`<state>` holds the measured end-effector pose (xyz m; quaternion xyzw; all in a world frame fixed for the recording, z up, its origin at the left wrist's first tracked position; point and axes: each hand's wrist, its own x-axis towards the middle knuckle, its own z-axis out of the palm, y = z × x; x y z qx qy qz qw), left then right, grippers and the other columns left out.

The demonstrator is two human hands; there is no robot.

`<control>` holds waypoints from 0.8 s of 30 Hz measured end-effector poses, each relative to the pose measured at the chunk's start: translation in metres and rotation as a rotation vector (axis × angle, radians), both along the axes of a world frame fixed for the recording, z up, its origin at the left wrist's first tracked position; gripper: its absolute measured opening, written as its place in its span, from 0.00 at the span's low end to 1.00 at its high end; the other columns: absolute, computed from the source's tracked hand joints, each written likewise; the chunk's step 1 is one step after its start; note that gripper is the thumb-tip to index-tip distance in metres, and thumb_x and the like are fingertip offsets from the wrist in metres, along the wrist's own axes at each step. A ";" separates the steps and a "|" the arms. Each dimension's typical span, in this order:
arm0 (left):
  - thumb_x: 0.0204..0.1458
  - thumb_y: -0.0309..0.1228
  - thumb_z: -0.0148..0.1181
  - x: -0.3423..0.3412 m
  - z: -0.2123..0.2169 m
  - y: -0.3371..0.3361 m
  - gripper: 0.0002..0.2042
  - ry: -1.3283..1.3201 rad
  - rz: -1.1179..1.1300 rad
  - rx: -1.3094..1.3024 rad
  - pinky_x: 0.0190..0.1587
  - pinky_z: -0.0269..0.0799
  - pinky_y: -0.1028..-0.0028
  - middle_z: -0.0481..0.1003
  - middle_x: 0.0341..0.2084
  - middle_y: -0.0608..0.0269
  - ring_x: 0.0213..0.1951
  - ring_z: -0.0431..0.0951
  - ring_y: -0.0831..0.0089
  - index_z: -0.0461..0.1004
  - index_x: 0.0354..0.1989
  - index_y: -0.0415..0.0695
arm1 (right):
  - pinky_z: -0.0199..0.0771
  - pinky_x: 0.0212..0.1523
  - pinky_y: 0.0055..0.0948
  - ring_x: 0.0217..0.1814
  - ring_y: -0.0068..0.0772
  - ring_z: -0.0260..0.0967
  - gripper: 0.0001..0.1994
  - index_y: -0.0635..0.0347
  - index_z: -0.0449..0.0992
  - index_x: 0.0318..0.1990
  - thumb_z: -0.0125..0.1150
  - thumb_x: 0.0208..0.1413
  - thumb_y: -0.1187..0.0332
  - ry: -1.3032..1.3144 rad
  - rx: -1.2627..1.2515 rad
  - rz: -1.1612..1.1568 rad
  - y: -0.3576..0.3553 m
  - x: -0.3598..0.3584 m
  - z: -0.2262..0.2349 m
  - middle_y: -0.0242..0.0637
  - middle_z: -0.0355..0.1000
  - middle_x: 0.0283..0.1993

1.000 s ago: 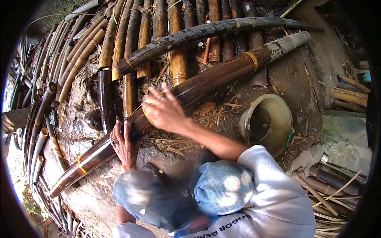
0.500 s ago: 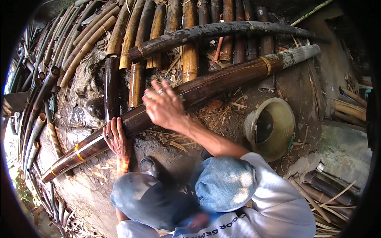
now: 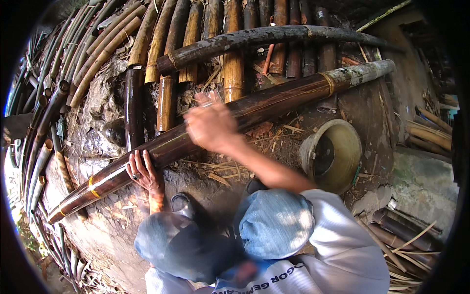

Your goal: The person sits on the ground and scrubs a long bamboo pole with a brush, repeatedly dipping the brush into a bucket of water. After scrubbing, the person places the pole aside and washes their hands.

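Pole: we see a long, glossy dark-brown bamboo pole with a greyish far end (image 3: 279, 98) slanting from 8 o'clock to 2 o'clock, directly under both hands.
Left hand: the bare left hand (image 3: 143, 172) is flattened, fingers lengthened and slightly apart, tips on the pole at its 12 o'clock; its thumb is hidden from us.
Right hand: toward 2 o'clock from the left, the bare right hand (image 3: 211, 125) is blurred over the pole; we cannot tell how far it is open or whether it grips anything.
Curved pole: we find a dark, bowed bamboo pole (image 3: 245, 40) at 12 o'clock.
Bucket: a round, dull-beige bucket (image 3: 349, 159) sits at 3 o'clock.
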<state>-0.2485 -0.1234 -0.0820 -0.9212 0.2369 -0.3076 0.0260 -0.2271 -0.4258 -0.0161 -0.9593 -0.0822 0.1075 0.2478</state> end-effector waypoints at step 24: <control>0.56 0.27 0.61 -0.009 0.003 0.017 0.33 0.136 -0.056 0.097 0.74 0.50 0.47 0.61 0.72 0.54 0.73 0.58 0.53 0.61 0.72 0.48 | 0.72 0.61 0.60 0.63 0.63 0.68 0.14 0.40 0.84 0.50 0.52 0.68 0.55 -0.225 -0.265 -0.610 -0.177 -0.053 -0.014 0.46 0.72 0.64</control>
